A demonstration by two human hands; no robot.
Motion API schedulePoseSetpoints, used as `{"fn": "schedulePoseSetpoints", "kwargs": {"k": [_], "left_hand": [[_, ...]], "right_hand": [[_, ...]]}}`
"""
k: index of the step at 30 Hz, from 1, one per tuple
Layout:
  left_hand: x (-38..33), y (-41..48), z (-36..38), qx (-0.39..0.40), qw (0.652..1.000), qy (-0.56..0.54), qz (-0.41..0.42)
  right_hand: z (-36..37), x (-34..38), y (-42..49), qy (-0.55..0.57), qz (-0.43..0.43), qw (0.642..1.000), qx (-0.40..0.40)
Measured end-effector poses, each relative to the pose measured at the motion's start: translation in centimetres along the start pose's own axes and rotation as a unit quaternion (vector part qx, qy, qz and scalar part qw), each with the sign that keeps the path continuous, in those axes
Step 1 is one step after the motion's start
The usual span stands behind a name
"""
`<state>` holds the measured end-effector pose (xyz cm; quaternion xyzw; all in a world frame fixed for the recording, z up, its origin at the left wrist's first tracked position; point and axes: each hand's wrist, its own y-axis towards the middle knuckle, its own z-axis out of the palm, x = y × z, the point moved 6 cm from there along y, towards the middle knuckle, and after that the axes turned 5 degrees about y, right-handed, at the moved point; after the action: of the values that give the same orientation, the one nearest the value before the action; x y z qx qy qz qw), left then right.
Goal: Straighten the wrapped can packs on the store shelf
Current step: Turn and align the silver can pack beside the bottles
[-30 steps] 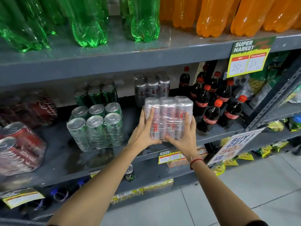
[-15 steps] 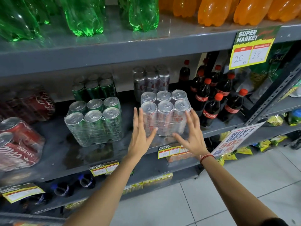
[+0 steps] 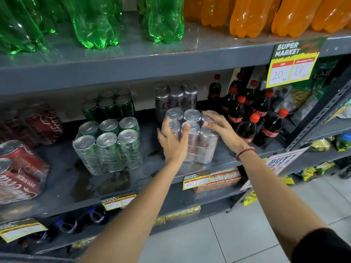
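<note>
Seems best squeezing the heavy, film-slick can pack [image 3: 201,147] by both flanks, left fingers [image 3: 166,126] curled round it, right fingers [image 3: 211,115] flat atop.

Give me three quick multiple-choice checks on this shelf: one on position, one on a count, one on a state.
1. The front silver can pack stands: A. between the front green can pack and the cola bottles; B. on the top shelf; C. on the floor.
2. Can tops showing on the front green can pack: A. four; B. six; C. nine.
3. The red can pack at far left: A. stands upright; B. lies on its side; C. is unwrapped.
Answers: 1 A, the green pack is on its left and the bottles on its right; 2 B, two rows of three; 3 B, its cans lie flat, tops facing sideways.
</note>
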<state>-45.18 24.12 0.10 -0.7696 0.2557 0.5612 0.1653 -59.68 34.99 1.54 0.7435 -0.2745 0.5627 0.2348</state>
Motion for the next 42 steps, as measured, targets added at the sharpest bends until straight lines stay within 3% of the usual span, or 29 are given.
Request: {"fn": "schedulePoseSetpoints", "kwargs": {"k": [4,8,11,13,16,18,20,23,25,27,34,38,42], "left_hand": [[-0.3,4.4,-1.1,0.095,0.994,0.038,0.048],[-1.0,8.0,-0.7,0.197,0.979,0.041,0.038],[-1.7,8.8,-0.6,0.23,0.973,0.018,0.016],[-1.7,8.7,-0.9,0.212,0.977,0.005,0.003],[-0.6,6.3,-2.9,0.013,0.999,-0.041,-0.007],[-0.1,1.3,-2.9,-0.09,0.994,-0.063,-0.001],[-0.7,-3.8,-1.2,-0.086,0.994,-0.063,0.011],[-0.8,-7.0,1.8,-0.066,0.998,-0.012,0.001],[-1.0,-6.8,2.8,-0.079,0.996,0.043,-0.007],[-1.5,-6.6,3.4,-0.085,0.992,0.092,-0.015],[-0.6,-4.4,3.0,-0.093,0.99,0.104,0.001],[0.3,-0.4,0.6,0.025,0.993,0.083,0.078],[0.0,4.3,-1.9,0.165,0.968,0.167,0.088]], "right_hand": [[0.9,0.3,-3.4,0.0,-0.012,0.994,-0.112],[4.9,0.9,-7.6,-0.034,0.003,0.963,-0.266],[7.9,1.6,-8.9,-0.042,0.022,0.96,-0.278],[7.8,1.5,-8.9,-0.021,0.02,0.96,-0.279],[4.5,2.1,-8.0,0.025,-0.019,0.953,-0.302],[1.9,3.0,-5.7,0.007,-0.027,0.959,-0.281],[0.6,4.2,-2.2,-0.058,-0.028,0.977,-0.203],[1.5,5.5,2.0,-0.102,-0.002,0.995,-0.015],[2.9,5.2,3.2,-0.135,0.038,0.986,0.093],[3.6,4.8,3.9,-0.194,0.057,0.969,0.138],[2.7,3.7,4.2,-0.208,0.017,0.977,0.048],[0.6,2.0,3.5,-0.23,0.034,0.972,-0.021],[0.2,2.2,1.3,-0.217,0.018,0.972,-0.089]]}}
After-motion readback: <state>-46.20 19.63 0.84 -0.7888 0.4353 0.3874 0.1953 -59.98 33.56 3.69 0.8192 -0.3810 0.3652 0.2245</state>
